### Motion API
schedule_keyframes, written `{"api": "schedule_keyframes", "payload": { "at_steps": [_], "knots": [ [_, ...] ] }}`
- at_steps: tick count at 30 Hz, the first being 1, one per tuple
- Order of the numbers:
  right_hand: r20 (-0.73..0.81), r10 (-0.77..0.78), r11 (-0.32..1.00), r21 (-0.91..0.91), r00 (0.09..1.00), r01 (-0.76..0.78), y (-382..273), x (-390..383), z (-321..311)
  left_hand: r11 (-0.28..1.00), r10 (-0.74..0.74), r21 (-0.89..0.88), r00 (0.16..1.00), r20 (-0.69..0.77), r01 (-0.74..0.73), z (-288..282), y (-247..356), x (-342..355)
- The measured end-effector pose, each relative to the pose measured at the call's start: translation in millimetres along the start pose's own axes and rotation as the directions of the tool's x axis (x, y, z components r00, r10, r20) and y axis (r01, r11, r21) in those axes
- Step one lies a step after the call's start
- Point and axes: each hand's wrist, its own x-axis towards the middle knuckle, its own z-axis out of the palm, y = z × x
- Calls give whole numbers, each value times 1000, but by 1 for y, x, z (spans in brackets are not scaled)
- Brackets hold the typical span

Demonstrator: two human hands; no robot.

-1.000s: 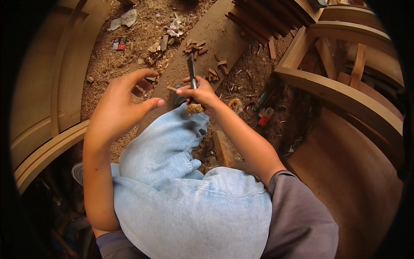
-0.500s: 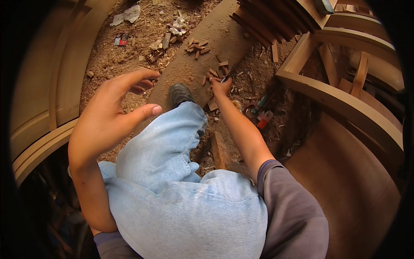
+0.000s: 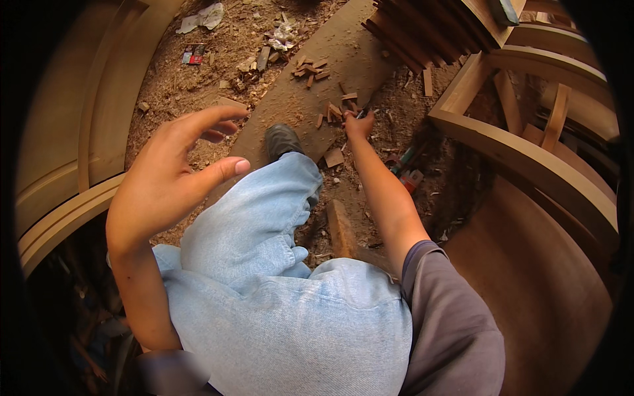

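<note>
My left hand [image 3: 173, 173] is raised over my bent leg in pale blue jeans [image 3: 277, 317], its fingers curved and thumb apart, holding nothing. My right hand [image 3: 357, 124] reaches far down to the ground, fingers closed. A thin, bright, metal-looking bit shows at those fingers, too small to name. Beside them lies a loose cluster of small wooden pieces [image 3: 333, 113], at the edge of a flat brown board [image 3: 264, 112]. A second little heap of wooden pieces [image 3: 308, 68] lies farther off on the board. My dark shoe [image 3: 282, 141] rests on it too.
Panelled wood [image 3: 59, 132] stands along the left. A curved wooden frame [image 3: 528, 152] fills the right, with stacked dark boards [image 3: 422, 33] at the far right. Wood shavings [image 3: 172, 86] and scraps cover the ground. A wood block [image 3: 340, 228] lies below my right forearm.
My right hand has shifted slightly right and farther away, beside the wooden pieces. My left hand keeps its pose. The view has turned a little.
</note>
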Motion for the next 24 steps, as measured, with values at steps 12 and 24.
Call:
{"api": "schedule_keyframes", "payload": {
  "at_steps": [12, 24],
  "knots": [
    [251, -147, 851, -460, 957, 252, 20, 5, 0, 1000, 16, 13, 999, -37, -16, -3, -12, -4],
    [224, -239, 863, -397, 945, 312, 1, -28, -20, 999, 41, 4, 999, -30, -41, -8, -12, -13]
  ]
}}
